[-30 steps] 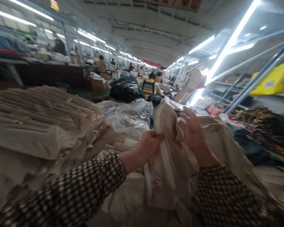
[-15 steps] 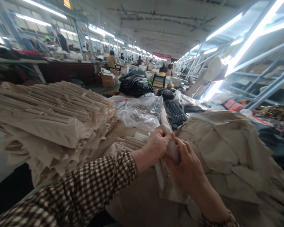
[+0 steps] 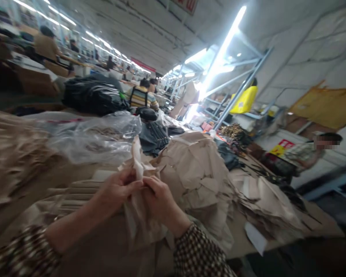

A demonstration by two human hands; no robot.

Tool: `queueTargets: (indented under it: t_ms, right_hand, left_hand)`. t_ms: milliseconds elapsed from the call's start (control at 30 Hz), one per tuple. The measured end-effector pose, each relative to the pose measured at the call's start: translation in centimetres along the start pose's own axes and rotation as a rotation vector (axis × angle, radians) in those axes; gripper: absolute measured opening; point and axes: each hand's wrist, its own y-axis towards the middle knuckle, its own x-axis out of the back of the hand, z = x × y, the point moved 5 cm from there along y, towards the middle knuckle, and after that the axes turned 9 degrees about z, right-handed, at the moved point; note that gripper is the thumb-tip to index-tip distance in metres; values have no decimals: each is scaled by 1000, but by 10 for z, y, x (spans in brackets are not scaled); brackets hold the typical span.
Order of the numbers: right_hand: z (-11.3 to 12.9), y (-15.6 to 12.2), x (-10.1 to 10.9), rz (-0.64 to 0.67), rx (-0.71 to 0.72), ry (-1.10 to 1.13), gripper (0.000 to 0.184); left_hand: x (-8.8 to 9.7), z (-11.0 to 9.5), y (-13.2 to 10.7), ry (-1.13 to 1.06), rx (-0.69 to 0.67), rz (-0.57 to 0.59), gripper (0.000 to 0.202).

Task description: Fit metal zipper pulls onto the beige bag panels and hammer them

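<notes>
Both hands grip one beige fabric piece (image 3: 137, 154) with a whitish strip along its edge, raised over the table. My left hand (image 3: 119, 186) pinches it from the left, thumb pointing inward. From the right, my right hand (image 3: 161, 200) has its fingers closed on the same edge, close to the left thumb. The lower part of the piece hangs below the hands, slightly blurred. Just left of them lies a row of folded beige pieces (image 3: 77, 192). Right beside my right hand rises a heap of beige cut fabric (image 3: 193, 169).
Clear plastic bags (image 3: 103, 134) lie behind the hands, near a black bundle (image 3: 95, 94). A beige stack (image 3: 14, 154) stands at left. More cut pieces (image 3: 265, 196) and a white scrap (image 3: 256, 237) lie at right. One person (image 3: 302, 156) is at far right, another (image 3: 141, 94) sits ahead.
The view has swung to the right, bringing the right end of the table and a person into sight. My right hand has shifted up to the edge, fingers now closed beside the left thumb.
</notes>
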Motion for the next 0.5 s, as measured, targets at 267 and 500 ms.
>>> queueTargets:
  t_ms: [267, 500]
  right_hand:
    - [-21, -7, 71, -343, -164, 81, 30]
    - [-41, -14, 92, -278, -402, 355, 45]
  left_hand:
    - [11, -14, -33, -112, 113, -219, 31]
    - [25, 8, -60, -61, 169, -271, 31]
